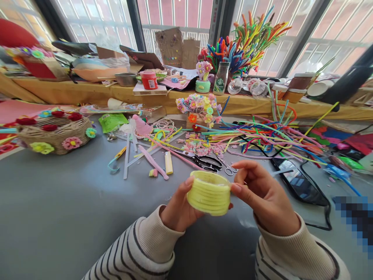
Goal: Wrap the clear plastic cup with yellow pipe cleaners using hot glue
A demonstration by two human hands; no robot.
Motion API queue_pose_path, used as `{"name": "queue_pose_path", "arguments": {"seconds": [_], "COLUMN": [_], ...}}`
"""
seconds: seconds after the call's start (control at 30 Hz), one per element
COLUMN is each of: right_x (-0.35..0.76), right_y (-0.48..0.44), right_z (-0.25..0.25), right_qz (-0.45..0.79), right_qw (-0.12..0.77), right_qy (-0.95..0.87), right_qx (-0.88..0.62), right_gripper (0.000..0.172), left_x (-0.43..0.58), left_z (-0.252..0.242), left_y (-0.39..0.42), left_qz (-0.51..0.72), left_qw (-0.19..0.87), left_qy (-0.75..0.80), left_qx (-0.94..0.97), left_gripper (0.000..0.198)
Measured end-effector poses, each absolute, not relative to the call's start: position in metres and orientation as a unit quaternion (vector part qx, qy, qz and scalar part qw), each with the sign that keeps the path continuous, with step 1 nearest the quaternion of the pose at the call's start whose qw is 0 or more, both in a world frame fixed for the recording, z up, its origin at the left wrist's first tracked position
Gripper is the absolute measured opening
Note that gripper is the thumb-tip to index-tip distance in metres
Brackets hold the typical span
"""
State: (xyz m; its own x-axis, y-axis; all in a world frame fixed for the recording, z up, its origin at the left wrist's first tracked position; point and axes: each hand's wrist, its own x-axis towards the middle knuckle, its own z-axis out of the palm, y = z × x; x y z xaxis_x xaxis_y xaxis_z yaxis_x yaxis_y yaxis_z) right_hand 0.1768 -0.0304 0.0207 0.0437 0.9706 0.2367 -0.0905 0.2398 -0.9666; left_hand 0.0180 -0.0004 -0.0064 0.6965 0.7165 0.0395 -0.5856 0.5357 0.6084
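A small round pot made of coiled yellow pipe cleaner (208, 193) is held between both hands above the grey table (64, 202). My left hand (178, 210) grips its left side, thumb on the rim. From the right, my right hand (264, 198) pinches its upper edge with thumb and forefinger. Both sleeves are cream with dark stripes.
Black scissors (207, 161) and small scissors (229, 168) lie just behind the pot. A phone (298, 182) with a cable lies to the right, beside a heap of coloured pipe cleaners (262, 136). A woven basket with flowers (56, 134) stands at the left. A cluttered yellow shelf (87, 91) runs along the windows.
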Motion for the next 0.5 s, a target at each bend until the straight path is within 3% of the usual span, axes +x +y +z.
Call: {"name": "queue_pose_path", "arguments": {"seconds": [0.23, 0.37, 0.5], "right_x": [0.172, 0.169, 0.168], "right_y": [-0.030, -0.029, -0.028], "right_z": [0.016, 0.012, 0.008], "right_qz": [0.378, 0.352, 0.338], "right_qw": [0.609, 0.605, 0.601], "right_qy": [-0.533, -0.543, -0.557], "right_qx": [-0.450, -0.464, -0.463], "right_gripper": [0.021, 0.022, 0.020], "left_x": [0.022, 0.024, 0.022], "left_z": [-0.008, -0.010, -0.010], "left_y": [0.001, 0.000, -0.003], "left_qz": [0.415, 0.441, 0.449], "left_qw": [0.823, 0.806, 0.781], "left_qy": [0.248, 0.244, 0.237], "left_qx": [0.300, 0.309, 0.364], "left_gripper": [0.054, 0.057, 0.047]}}
